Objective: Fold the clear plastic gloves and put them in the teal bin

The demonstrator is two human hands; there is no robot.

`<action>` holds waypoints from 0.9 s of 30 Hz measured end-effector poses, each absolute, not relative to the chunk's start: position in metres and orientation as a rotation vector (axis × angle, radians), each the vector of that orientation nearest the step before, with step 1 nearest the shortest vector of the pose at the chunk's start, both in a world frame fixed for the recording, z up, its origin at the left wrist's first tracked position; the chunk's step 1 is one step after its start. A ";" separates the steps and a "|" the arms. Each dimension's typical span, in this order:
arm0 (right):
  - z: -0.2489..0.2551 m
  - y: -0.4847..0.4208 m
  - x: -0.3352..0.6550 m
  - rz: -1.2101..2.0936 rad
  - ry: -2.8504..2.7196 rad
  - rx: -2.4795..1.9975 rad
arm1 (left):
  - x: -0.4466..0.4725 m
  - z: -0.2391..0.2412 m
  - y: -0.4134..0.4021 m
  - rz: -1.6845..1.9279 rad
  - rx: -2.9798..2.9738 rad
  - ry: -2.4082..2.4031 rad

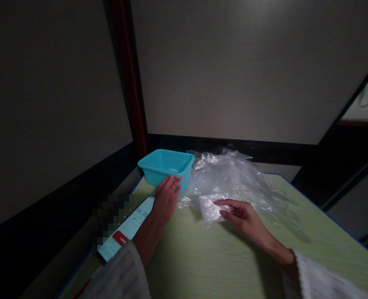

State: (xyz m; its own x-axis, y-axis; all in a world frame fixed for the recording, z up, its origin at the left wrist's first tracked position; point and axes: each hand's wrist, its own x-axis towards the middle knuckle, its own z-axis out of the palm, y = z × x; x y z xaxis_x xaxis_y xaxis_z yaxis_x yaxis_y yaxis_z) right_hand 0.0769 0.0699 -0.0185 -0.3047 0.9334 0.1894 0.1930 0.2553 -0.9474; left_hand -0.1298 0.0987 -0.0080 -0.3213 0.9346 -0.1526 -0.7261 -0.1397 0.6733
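My right hand (240,216) pinches a small folded clear plastic bag (209,209) between thumb and fingers, just over the table. The bag is flat and roughly square, with a crinkled, shiny surface. My left hand (169,193) is open with its fingers stretched out, in front of a turquoise plastic basin (152,175). Whether its fingertips touch the basin's wall I cannot tell. Behind the folded bag lies a loose heap of clear plastic bags (227,176), spread to the right of the basin.
A phone (130,228) with a running timer lies at the left edge of the pale green table (196,265), beside my left forearm. Dark-edged wall panels (227,74) stand close behind the table. A white bag (366,101) sits on a shelf at far right.
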 end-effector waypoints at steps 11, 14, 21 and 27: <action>-0.016 0.068 0.077 1.086 -1.720 -1.057 | -0.124 0.001 0.090 1.828 0.530 0.981; -0.013 0.069 0.079 1.069 -1.714 -1.061 | -0.122 0.004 0.085 1.831 0.617 0.991; 0.024 0.065 0.105 0.927 -1.667 -0.979 | -0.120 0.013 0.067 1.736 0.856 0.989; 0.068 0.054 0.121 0.815 -1.566 -0.787 | -0.117 0.016 0.057 1.551 1.058 0.950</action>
State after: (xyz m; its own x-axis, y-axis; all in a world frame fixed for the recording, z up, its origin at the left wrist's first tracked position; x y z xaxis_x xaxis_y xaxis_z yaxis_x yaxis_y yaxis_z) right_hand 0.1213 0.0541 0.0683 -0.1297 0.8413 0.5249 0.0524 0.5344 -0.8436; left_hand -0.1175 0.0572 0.0163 -0.1272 0.9772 0.1701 -0.2922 -0.2008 0.9350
